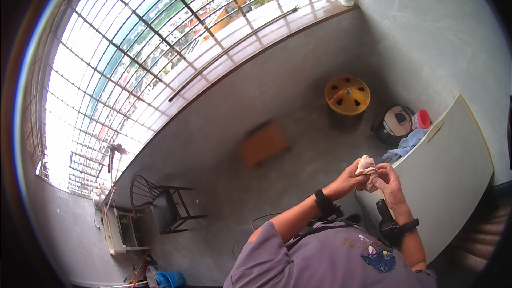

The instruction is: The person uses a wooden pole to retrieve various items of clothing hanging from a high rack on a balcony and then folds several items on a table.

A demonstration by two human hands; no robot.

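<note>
In front of my body, both hands are on a bunched, twisted pale pink cloth (367,168). My left hand (353,177) grips it from the left side, and my right hand (390,186) pinches its lower right part. Just beyond the hands, a light blue cloth (406,145) hangs at the edge of a white panel (452,172). A black strap with a device sits on each wrist. Part of the pink cloth is hidden by the fingers.
A yellow-topped round drum (347,95), a round black appliance (396,124) and a red-lidded container (421,119) stand ahead on the right. An orange-brown stool (265,145) is near the wall. A black-seated chair (165,210) stands left, below the barred window. A blue bucket (170,279) sits lower left.
</note>
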